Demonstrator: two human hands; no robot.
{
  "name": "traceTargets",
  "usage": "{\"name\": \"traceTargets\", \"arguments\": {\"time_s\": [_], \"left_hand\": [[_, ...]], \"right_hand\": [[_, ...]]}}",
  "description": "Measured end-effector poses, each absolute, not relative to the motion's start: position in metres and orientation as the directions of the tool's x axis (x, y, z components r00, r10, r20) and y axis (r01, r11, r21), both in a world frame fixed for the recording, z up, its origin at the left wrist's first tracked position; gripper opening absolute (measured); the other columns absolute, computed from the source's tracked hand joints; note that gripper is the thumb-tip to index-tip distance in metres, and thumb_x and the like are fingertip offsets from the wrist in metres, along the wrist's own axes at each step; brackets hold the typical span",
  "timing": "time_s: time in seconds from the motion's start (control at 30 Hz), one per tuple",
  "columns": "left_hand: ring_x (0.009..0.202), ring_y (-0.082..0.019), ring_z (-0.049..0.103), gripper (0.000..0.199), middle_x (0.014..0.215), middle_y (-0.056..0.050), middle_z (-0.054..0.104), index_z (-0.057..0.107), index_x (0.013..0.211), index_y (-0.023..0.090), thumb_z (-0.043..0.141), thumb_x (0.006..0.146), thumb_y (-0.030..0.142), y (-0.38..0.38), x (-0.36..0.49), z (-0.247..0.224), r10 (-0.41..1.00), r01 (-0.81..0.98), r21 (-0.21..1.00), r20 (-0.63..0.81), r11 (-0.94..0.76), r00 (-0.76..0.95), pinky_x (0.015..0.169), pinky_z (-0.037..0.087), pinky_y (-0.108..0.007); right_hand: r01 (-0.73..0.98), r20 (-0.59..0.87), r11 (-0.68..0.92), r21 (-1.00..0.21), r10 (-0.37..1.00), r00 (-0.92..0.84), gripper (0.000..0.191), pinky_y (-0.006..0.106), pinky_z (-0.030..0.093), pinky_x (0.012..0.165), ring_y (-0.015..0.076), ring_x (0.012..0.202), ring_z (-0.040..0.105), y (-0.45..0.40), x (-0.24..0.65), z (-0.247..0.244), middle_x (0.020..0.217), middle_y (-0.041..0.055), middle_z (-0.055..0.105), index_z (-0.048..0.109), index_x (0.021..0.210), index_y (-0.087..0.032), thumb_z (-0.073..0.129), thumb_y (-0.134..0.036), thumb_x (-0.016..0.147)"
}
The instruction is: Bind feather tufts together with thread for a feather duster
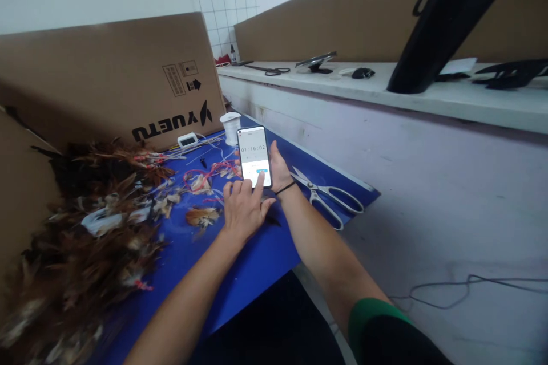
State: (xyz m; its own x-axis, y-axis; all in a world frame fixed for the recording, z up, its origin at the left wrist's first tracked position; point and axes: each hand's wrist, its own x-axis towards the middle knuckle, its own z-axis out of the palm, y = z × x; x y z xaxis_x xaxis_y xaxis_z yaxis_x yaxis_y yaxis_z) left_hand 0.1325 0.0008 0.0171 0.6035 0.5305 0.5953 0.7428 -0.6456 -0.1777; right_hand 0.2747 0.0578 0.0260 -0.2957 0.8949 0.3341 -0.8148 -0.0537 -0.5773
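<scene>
A smartphone [254,154] stands tilted up over the blue table, its lit screen showing a timer at 01:16:02. Cradling it from behind and the right side, my right hand [279,166] has the thumb raised at the edge and fingertips peeking past the left side. My left hand [244,210] is below, holding nothing, fingers apart, with one fingertip on a blue button low on the screen. Silver scissors [319,189] lie partly spread beside my right wrist. A white spool of thread [231,127] stands behind the phone; loose feathers [202,217] and pink string [205,174] lie left.
A large pile of brown feathers [107,251] covers the left of the blue table [257,274]. Cardboard [107,80] walls the back and left. On the right runs a white ledge [351,82] with a black post [445,23] and small items. A small white device [187,140] sits near the box.
</scene>
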Motion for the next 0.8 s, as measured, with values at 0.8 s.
{"name": "traceTargets", "arguments": {"time_s": [0.8], "left_hand": [[0.074,-0.019,0.045,0.045,0.075,-0.006,0.054,0.054,0.123,0.011,0.048,0.087,0.037,-0.008,0.123,-0.006,0.121,0.448,-0.327,0.681,-0.832,0.722,0.08,0.03,-0.038]], "right_hand": [[-0.799,0.296,-0.052,-0.599,0.913,-0.281,0.08,0.046,0.054,0.077,0.0231,0.089,0.066,0.053,0.275,0.029,0.103,0.0145,0.068,0.05,0.124,-0.012,0.002,-0.065,0.088]]}}
